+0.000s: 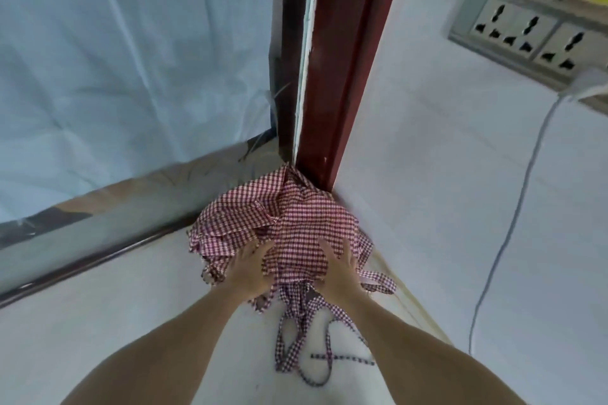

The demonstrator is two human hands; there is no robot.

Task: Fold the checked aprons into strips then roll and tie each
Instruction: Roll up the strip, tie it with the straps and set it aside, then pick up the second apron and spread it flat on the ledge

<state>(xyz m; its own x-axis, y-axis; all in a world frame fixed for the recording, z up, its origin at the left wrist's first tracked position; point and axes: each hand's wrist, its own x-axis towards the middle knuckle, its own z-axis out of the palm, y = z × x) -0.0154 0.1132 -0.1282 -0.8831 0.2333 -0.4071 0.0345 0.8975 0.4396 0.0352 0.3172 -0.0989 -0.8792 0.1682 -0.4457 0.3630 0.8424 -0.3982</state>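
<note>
A heap of red-and-white checked aprons [289, 217] lies crumpled on a white surface [115, 312], pushed into the corner by a dark red post. Their checked ties [296, 339] trail loose toward me in loops. My left hand [248, 268] lies on the near left part of the heap, its fingertips tucked under a fold. My right hand [339, 265] rests on the near right part with fingers spread and straight on the cloth.
A dark red post [342, 76] rises behind the heap. A white wall [444, 174] on the right carries a socket strip [526, 33] with a white cable [503, 240] hanging down. Pale plastic sheeting [131, 59] covers the left, above a shiny metal ledge [108, 217].
</note>
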